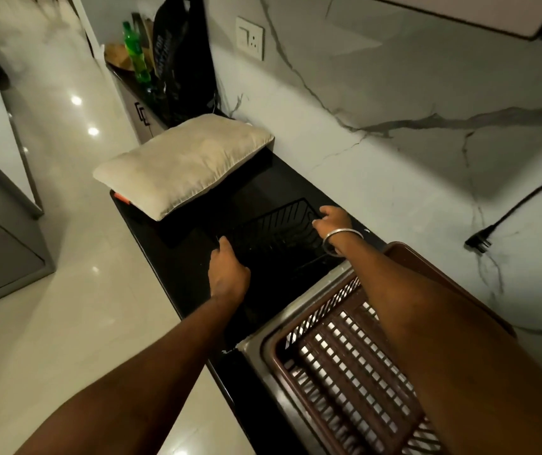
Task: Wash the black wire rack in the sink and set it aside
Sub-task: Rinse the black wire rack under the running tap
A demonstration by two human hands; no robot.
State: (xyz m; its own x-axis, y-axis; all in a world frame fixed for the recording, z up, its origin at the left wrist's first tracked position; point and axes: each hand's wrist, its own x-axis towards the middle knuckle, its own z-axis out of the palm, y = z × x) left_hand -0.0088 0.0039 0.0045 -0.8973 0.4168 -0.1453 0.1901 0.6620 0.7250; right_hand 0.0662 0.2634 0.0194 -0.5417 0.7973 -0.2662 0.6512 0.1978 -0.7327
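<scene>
1. The black wire rack (272, 231) is out of the sink (256, 349), over the dark countertop (177, 257) between a beige pillow (184, 165) and the sink's rim. Black on black, it does not show whether it rests there or hangs just above.
2. Its long axis runs across the counter, from the front edge toward the marble wall (394, 77). The thin wires cross that axis, and the open side faces up.
3. The right hand (335, 220), a metal bangle (341, 236) on its wrist, is at the wall-side end, with fingers curled around the rim wire at the far corner.
4. The left hand (228, 274) is at the front end, its thumb stretched to the near-left corner. Its fingers are tucked out of sight, so I cannot tell whether they close on the wire.
5. A brown slotted basket (345, 356) sits in the sink, under the right forearm.
</scene>
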